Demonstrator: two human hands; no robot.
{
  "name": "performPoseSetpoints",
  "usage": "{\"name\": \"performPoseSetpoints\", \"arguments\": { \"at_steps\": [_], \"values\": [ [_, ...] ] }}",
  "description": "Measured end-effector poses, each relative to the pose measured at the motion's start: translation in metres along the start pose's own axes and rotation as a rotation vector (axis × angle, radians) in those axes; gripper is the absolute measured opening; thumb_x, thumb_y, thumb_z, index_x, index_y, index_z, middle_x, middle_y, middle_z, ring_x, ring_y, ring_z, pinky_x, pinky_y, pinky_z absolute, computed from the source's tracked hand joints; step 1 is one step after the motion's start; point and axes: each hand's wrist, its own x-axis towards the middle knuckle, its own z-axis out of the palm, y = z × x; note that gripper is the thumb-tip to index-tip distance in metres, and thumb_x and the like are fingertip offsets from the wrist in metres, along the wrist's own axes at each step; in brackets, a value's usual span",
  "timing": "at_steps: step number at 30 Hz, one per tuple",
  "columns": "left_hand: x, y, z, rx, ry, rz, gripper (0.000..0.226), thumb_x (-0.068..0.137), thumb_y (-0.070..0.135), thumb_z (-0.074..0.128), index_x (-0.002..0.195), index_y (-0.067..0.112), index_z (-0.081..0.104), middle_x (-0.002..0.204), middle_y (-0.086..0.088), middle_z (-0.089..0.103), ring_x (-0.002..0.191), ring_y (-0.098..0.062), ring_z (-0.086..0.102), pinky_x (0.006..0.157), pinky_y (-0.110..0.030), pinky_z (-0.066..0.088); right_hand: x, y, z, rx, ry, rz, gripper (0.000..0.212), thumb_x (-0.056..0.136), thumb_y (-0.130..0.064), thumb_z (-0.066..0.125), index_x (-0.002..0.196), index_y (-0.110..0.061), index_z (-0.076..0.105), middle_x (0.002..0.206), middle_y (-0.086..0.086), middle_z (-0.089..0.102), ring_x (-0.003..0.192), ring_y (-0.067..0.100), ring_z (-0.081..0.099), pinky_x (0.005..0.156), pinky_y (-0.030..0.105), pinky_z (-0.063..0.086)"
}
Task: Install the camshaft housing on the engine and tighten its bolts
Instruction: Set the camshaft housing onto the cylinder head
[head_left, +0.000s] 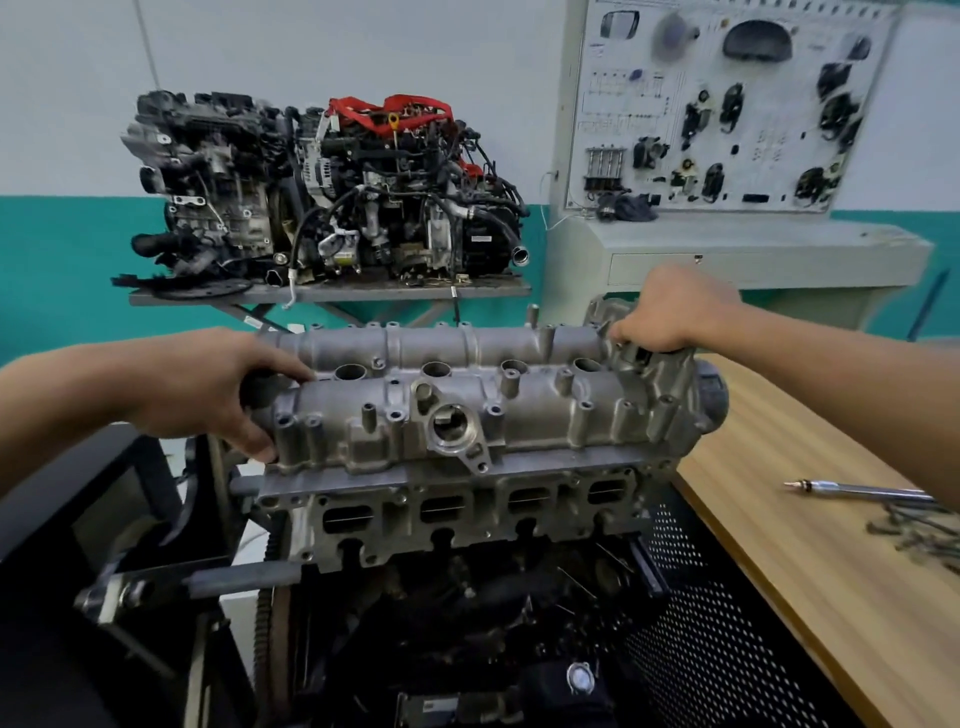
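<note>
Left hand and right hand grip opposite camshaft housing ends.

Left hand grips the left end of the grey cast-metal camshaft housing, fingers wrapped over its top. Right hand grips the far right end, fingers hooked over the top edge. Housing lies level on the grey metal engine head, just below both sets of fingers. Right of the right-hand fingers, well apart: light wooden table, slim chrome rod tool, pile of dark bolts.
</note>
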Motion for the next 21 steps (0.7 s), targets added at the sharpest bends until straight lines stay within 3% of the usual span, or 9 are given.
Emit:
{"name": "performPoseSetpoints", "arguments": {
  "at_steps": [7,12,14,18,21],
  "values": [
    [0.001,-0.013,0.003,-0.032,0.045,-0.002,0.075,0.045,0.056,0.088,0.095,0.084,0.039,0.09,0.026,0.063,0.072,0.008,0.062,0.066,-0.021,0.045,-0.012,0.005,-0.001,0.177,-0.108,-0.086,0.044,0.081,-0.044,0.067,0.056,-0.011,0.055,0.053,0.002,0.051,0.05,0.019,0.047,0.05,0.026,0.036],
    [0.011,-0.033,0.015,-0.054,0.113,-0.061,0.086,0.025,0.068,0.084,0.102,0.08,0.047,0.09,0.025,0.067,0.069,0.005,0.065,0.065,-0.023,0.052,-0.035,0.03,0.017,0.379,-0.039,-0.177,0.021,0.077,-0.025,0.074,0.076,-0.006,0.067,0.062,0.005,0.058,0.054,0.018,0.05,0.049,0.029,0.037],
    [0.018,-0.049,0.017,-0.053,0.122,-0.074,0.094,0.017,0.082,0.082,0.105,0.079,0.048,0.095,0.024,0.067,0.072,0.002,0.067,0.065,-0.023,0.054,-0.034,0.033,0.017,0.444,-0.041,-0.186,0.016,0.078,-0.021,0.077,0.082,-0.008,0.07,0.059,0.0,0.058,0.049,0.012,0.049,0.046,0.026,0.036],
    [0.035,-0.079,0.02,-0.012,0.082,-0.12,0.103,0.015,0.086,0.078,0.112,0.079,0.046,0.099,0.027,0.066,0.075,0.005,0.067,0.064,-0.016,0.052,-0.029,0.033,0.013,0.422,-0.075,-0.211,0.02,0.08,-0.024,0.08,0.086,-0.007,0.071,0.057,-0.003,0.056,0.048,0.009,0.049,0.048,0.026,0.035],
    [0.04,-0.079,0.02,0.015,0.068,-0.128,0.106,0.015,0.084,0.08,0.114,0.077,0.044,0.104,0.025,0.065,0.083,0.003,0.066,0.072,-0.021,0.054,-0.029,0.034,0.01,0.39,-0.103,-0.241,0.025,0.084,-0.028,0.077,0.089,-0.005,0.07,0.062,0.002,0.059,0.053,0.014,0.052,0.051,0.028,0.038]
  ]
}}
